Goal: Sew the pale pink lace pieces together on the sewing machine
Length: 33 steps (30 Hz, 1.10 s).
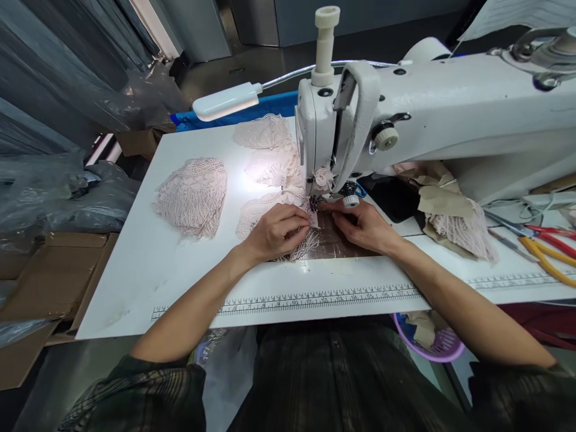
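Observation:
A white sewing machine point(423, 114) stands on the table, its presser foot point(315, 203) low over pale pink lace point(256, 210). Left of the foot, my left hand point(281, 231) pinches the lace at its edge, fingers closed. Close on the foot's right side is my right hand point(362, 225), its fingers bent together at the needle area; whatever lies between the fingertips is hidden. Beyond my left hand, more lace pieces point(265, 132) trail behind the needle. A separate stack of lace point(193, 195) lies farther left on the white tabletop point(180, 270).
A lamp point(227, 101) on a bendable neck lights the lace. Scissors point(546, 240) and tweezers point(513, 245) lie at the right, near brown paper and lace point(459, 219). A cardboard box point(54, 276) is at the left, and a purple basket point(443, 354) sits below the table edge.

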Tool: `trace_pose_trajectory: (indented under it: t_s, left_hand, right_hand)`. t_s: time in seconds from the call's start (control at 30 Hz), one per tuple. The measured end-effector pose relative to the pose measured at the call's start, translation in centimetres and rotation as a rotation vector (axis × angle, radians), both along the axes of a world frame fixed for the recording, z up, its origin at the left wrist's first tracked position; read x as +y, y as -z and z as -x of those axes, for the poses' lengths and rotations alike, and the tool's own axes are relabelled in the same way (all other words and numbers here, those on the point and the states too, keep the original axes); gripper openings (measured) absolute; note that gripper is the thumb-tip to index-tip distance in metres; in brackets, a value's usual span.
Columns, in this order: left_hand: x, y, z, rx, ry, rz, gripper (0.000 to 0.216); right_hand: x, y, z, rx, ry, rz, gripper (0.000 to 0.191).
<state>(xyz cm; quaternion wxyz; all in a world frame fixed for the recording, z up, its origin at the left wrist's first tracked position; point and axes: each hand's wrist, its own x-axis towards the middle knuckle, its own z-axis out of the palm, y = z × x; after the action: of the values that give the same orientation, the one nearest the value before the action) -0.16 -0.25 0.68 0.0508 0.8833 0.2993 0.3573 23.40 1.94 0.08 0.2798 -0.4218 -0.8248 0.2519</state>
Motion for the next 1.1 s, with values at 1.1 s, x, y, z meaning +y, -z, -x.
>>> trace_pose_trajectory:
  t_s: [1.1]
  left_hand:
    - [-0.9,-1.2,0.2,0.383,0.127,-0.047,0.016]
  right_hand:
    - [-0.2,0.9,0.0,-0.216,-0.176,-0.211,0.041]
